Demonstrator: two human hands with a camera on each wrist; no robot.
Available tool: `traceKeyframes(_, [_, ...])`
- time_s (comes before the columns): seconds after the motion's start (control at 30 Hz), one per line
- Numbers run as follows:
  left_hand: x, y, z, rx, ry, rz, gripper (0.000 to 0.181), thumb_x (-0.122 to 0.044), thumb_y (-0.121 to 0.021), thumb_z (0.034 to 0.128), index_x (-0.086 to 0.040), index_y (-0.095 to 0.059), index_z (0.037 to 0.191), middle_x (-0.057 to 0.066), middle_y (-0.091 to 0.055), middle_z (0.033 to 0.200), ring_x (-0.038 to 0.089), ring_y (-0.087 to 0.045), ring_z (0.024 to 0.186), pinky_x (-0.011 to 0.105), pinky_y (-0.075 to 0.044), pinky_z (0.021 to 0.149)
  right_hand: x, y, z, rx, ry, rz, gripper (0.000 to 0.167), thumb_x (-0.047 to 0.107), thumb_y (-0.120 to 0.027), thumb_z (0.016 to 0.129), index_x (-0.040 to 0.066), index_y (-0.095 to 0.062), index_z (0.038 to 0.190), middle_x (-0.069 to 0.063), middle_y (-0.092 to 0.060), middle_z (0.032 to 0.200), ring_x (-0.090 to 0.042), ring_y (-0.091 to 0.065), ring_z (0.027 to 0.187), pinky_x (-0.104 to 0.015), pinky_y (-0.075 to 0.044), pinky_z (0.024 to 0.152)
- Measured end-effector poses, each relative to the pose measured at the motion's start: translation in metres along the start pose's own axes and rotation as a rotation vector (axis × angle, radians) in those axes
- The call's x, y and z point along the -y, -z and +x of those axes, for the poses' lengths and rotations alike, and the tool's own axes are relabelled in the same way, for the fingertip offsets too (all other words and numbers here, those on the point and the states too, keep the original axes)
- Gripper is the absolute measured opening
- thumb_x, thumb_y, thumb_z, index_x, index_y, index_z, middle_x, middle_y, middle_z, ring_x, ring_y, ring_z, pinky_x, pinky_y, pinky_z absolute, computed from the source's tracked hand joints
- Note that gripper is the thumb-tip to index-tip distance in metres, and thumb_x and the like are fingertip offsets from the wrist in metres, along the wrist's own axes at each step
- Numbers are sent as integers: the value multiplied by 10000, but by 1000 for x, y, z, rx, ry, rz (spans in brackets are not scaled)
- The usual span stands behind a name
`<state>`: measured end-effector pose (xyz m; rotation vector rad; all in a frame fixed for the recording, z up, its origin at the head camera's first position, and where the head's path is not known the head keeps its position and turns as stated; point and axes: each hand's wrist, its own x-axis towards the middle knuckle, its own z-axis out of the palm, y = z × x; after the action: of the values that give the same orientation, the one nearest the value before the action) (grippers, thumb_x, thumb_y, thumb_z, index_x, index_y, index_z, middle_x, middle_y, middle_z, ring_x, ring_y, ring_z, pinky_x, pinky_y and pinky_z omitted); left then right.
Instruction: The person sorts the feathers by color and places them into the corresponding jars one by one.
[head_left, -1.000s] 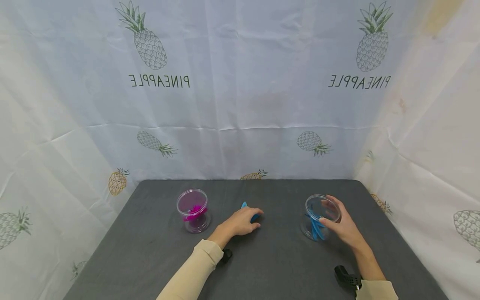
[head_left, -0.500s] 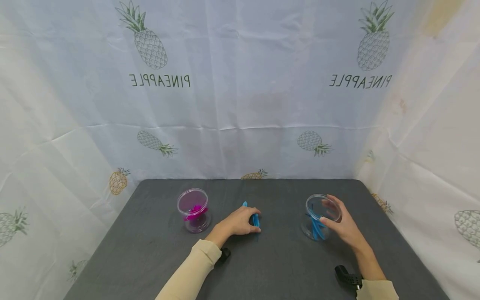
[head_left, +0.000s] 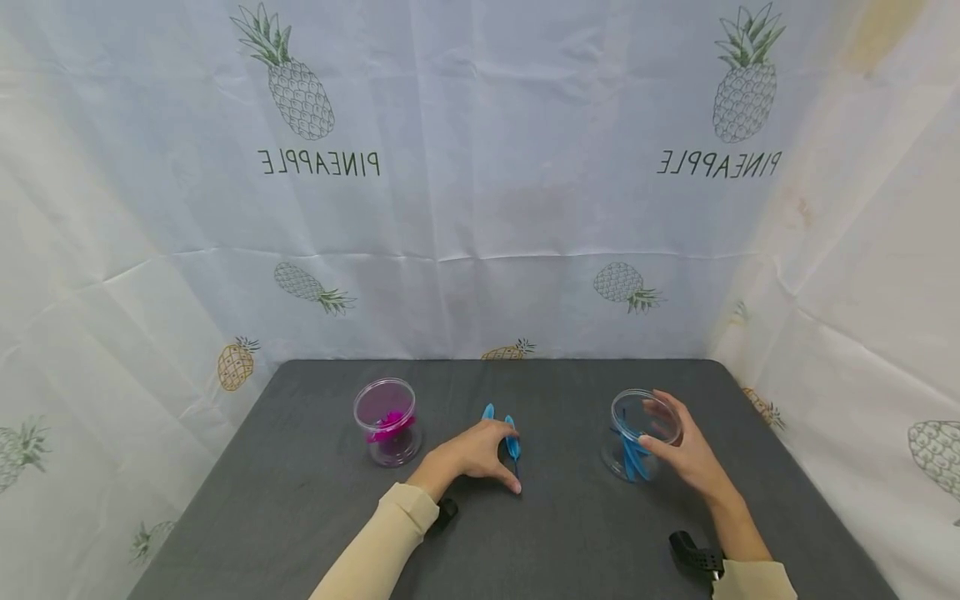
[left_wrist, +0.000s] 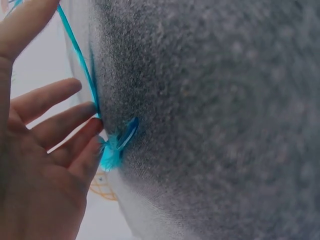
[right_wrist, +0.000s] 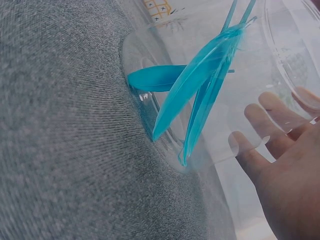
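In the head view my left hand [head_left: 472, 450] is low over the table's middle, thumb and fingers spread apart. Beneath its fingertips lies a blue feather [head_left: 513, 447], its thin quill pointing toward the thumb. A second blue feather [head_left: 488, 412] shows just beyond the knuckles, partly hidden. From the left wrist, a long blue quill [left_wrist: 80, 57] runs between thumb and fingertips, not pinched. At right, my right hand [head_left: 693, 458] grips a clear plastic jar [head_left: 611, 408] around its upper side. Several blue feathers [right_wrist: 195, 82] lean inside that upright jar.
A second clear jar [head_left: 385, 382] stands at the left, tinted purple, with magenta feather-like pieces [head_left: 390, 425] inside. The dark grey table [head_left: 315, 517] ends at a pineapple-print curtain [head_left: 480, 192] behind and on both sides.
My left thumb has moved toward the near side, away from the fingers, and more of the blue feather beneath shows. My right hand and both jars stay in place.
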<state>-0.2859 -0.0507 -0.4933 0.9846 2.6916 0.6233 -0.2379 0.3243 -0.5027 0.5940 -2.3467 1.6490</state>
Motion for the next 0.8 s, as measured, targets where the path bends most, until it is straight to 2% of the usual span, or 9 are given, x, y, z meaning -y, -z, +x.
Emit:
traceKeyframes(0.1, [0, -1, 0, -3, -19, 14, 795, -532, -891, 730, -52, -650, 1316, 36, -647, 1307, 205, -549, 1283, 346, -435, 1105, 0, -1, -1, 2, 14, 15, 784, -80, -633, 939, -47, -170, 1571, -295, -365, 1447, 32, -409, 1297, -94, -358, 1019])
traceKeyframes(0.2, [2, -1, 0, -7, -38, -15, 652, -539, -857, 773, -86, -698, 1214, 16, -657, 1262, 175, -579, 1238, 329, -454, 1082, 0, -1, -1, 6, 20, 21, 782, -86, -630, 938, -60, -164, 1566, -294, -364, 1444, 28, -409, 1301, -92, -355, 1022])
traceKeyframes(0.3, [1, -1, -2, -14, -43, -74, 542, -524, -822, 820, -106, -723, 1150, 11, -651, 1266, 205, -522, 1342, 359, -399, 1139, -2, 0, 0, 5, 10, 13, 772, -63, -628, 950, -54, -165, 1568, -312, -352, 1455, 39, -404, 1306, -86, -346, 1026])
traceKeyframes(0.43, [0, 0, -4, -34, -45, -108, 503, -513, -778, 868, -95, -733, 1144, 18, -666, 1277, 258, -398, 1456, 414, -267, 1218, -5, 2, 1, 1, -3, -8, 766, -39, -629, 960, -63, -160, 1565, -327, -345, 1470, 64, -396, 1307, -81, -342, 1022])
traceKeyframes(0.6, [-1, 3, -3, -83, -56, -145, 491, -520, -724, 909, -93, -746, 1149, -1, -698, 1212, 310, -446, 1422, 468, -195, 1239, -6, 3, 1, -3, -5, -20, 767, -36, -632, 960, -70, -160, 1563, -329, -352, 1469, 64, -397, 1305, -79, -344, 1015])
traceKeyframes(0.67, [-2, 4, -3, -106, -56, -163, 491, -520, -708, 921, -89, -748, 1154, -20, -703, 1169, 298, -510, 1370, 476, -214, 1233, -6, 2, 1, -4, -7, -24, 767, -35, -633, 960, -62, -164, 1566, -326, -356, 1470, 62, -398, 1303, -78, -344, 1014])
traceKeyframes(0.8, [-5, 7, -3, -148, -58, -171, 481, -523, -671, 947, -96, -749, 1154, -54, -709, 1108, 175, -626, 1190, 455, -360, 1167, -4, 2, 1, -5, -11, -22, 770, -33, -636, 961, -50, -168, 1571, -325, -352, 1476, 55, -397, 1303, -82, -344, 1016])
